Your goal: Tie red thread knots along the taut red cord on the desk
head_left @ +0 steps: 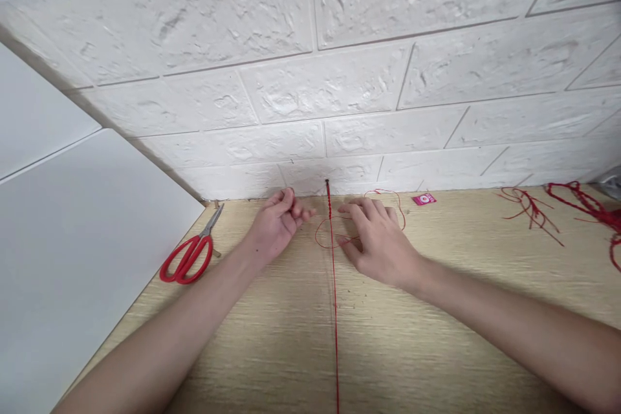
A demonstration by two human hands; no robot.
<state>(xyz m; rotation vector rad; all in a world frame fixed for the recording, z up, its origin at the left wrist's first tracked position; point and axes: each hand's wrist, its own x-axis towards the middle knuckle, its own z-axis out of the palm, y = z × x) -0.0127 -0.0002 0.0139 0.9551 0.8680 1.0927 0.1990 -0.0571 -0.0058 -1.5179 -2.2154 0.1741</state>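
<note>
A taut red cord [334, 310] runs down from a dark fixing point [326, 181] at the foot of the wall. Its upper stretch is a knotted braid [330, 202]. To the left of the braid, my left hand [275, 225] has thumb and forefinger pressed together, the other fingers loosely curled. What it pinches, if anything, is too small to see. My right hand [381, 236] rests right of the cord, palm down, thumb and forefinger apart. A thin red thread [317, 233] loops across the cord and passes beneath this hand, with more thread curling behind it.
Red-handled scissors [187, 260] lie left of my left forearm on the wooden tabletop [272, 349]. A small pink packet [424, 199], loose red threads [531, 210] and a red cord bundle [594, 207] lie to the right. A white brick-patterned wall [334, 90] closes off the back; a white panel [97, 226] stands left.
</note>
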